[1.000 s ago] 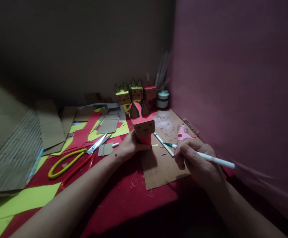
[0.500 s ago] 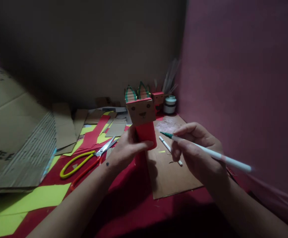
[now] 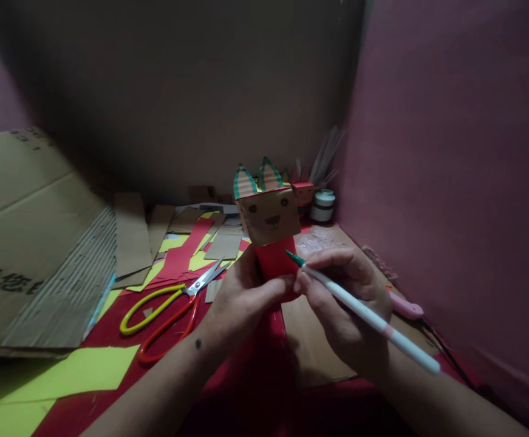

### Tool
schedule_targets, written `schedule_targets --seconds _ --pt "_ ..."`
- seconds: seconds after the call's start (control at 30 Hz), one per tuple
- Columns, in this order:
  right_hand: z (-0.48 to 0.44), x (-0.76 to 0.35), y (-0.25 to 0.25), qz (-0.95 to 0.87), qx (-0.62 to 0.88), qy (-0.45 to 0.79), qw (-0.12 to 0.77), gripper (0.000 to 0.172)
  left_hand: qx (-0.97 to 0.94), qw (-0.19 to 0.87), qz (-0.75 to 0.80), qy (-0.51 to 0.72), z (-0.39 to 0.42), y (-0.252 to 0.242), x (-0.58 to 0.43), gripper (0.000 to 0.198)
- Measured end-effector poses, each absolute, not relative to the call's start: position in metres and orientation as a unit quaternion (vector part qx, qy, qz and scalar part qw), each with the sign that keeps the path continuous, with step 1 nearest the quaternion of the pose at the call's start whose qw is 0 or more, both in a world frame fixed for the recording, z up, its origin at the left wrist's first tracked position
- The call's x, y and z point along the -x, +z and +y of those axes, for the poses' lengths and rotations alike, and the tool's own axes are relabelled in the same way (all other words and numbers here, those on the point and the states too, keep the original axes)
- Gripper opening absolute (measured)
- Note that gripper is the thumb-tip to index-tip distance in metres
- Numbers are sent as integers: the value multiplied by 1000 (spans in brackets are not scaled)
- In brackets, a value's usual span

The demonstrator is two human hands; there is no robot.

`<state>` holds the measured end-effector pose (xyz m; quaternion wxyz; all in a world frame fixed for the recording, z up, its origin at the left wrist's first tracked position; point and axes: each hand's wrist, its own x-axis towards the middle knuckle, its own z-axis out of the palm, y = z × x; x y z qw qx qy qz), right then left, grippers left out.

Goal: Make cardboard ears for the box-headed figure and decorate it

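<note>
My left hand (image 3: 241, 297) grips the red lower block of a cardboard animal figure (image 3: 268, 218), held upright above the table. The figure has a brown box head with a drawn face and two green-edged ears. My right hand (image 3: 341, 303) holds a white pen with a green tip (image 3: 364, 315), and its tip rests against the red block just below the head. The fingertips of both hands meet at the figure's base.
Yellow-and-red-handled scissors (image 3: 173, 303) lie on the red table cover, left of my hands. A brown cardboard mat (image 3: 314, 346) lies under my right hand. Corrugated cardboard sheets (image 3: 40, 267), paper scraps, more figures (image 3: 301, 191) and a small jar (image 3: 323, 206) sit further back. A pink wall stands close on the right.
My left hand has lifted the figure off the table and turned its face toward me. My right hand has brought the pen tip in to the figure's red block.
</note>
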<state>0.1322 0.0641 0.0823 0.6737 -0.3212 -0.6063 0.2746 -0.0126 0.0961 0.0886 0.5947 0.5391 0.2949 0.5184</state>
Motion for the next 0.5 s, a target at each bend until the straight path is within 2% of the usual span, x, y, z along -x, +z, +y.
schedule_targets --seconds 0.23,0.5 --pt "67 -131 74 -610 387 174 670 12 -546 567 312 532 95 92 13 27" --pt "68 -125 85 -593 381 151 694 13 -553 582 284 524 91 95 12 22"
